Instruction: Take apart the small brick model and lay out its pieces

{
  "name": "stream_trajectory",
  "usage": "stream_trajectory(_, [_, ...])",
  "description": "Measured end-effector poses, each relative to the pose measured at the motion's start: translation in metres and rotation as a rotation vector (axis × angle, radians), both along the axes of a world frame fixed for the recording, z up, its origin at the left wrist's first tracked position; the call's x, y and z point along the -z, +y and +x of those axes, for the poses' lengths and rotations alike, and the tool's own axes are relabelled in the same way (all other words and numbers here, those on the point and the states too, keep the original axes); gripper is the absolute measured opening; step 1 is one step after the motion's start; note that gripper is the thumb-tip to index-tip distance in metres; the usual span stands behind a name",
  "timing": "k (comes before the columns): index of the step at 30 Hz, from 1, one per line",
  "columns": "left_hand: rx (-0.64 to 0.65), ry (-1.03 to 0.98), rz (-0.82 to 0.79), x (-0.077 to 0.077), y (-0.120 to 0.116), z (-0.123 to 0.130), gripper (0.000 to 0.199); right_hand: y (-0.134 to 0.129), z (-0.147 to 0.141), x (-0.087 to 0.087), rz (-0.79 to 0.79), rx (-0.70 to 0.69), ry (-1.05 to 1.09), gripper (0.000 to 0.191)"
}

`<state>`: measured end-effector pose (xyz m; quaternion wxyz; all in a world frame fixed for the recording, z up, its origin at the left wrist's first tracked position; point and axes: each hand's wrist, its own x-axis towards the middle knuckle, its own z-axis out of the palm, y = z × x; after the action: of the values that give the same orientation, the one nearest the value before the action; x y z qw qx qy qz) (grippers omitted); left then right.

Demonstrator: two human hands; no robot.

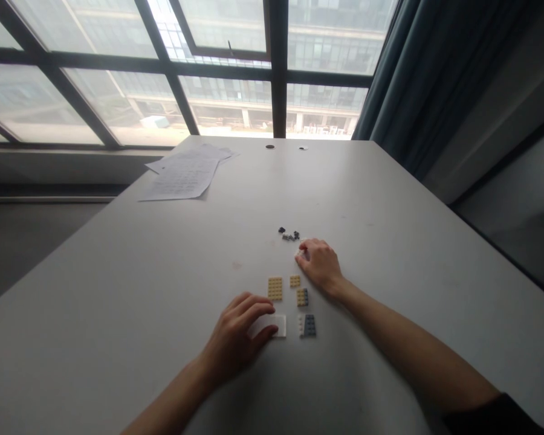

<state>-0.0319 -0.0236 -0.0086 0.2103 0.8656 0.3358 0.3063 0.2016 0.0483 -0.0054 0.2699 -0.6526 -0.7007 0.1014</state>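
Observation:
My left hand [247,320] lies on the table with its fingers bent and its thumb apart from them. Its fingers and thumb rest over a pale, translucent rectangular plate [281,325]. Farther forward, my right hand [320,263] has its thumb and fingers curled around small white pieces [298,253], largely hidden by the fingers. Between the hands lie a tan studded toy brick plate [275,289], a smaller tan plate [294,281] and a tan-and-grey plate piece [301,297]. Nearer me is a white-and-dark-grey studded piece [309,325].
Several tiny black and grey pieces [290,236] are scattered just beyond my right hand. Printed paper sheets [185,175] overlap at the far left of the white table [390,241]. Windows stand behind the table, and a dark curtain [412,90] hangs at the right.

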Motion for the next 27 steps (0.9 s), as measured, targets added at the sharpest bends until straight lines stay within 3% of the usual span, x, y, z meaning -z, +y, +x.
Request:
stream_trajectory(5, [0.011,0.010,0.040,-0.002,0.000,0.001,0.015,-0.002,0.003,-0.003,0.011,0.009,0.048,0.013])
stream_trajectory(8, [0.006,-0.004,0.076,-0.004,0.000,0.001,0.014,-0.013,0.010,-0.012,-0.051,0.049,0.239,0.013])
stream_trajectory(14, [-0.001,-0.103,0.179,-0.015,-0.001,0.011,0.020,-0.055,0.020,-0.034,-0.504,-0.013,1.307,0.022])
stream_trajectory(17, [-0.008,-0.147,0.196,-0.027,-0.003,0.023,0.028,-0.073,0.017,-0.039,-0.706,-0.066,1.687,0.022])
stream_trajectory(21, [-0.073,-0.242,0.126,-0.040,-0.004,0.044,0.034,-0.087,0.008,-0.034,-0.807,-0.101,1.861,0.018])
stream_trajectory(27, [-0.080,-0.310,0.051,-0.043,-0.005,0.061,0.016,-0.093,0.000,-0.027,-0.816,-0.154,1.920,0.013])
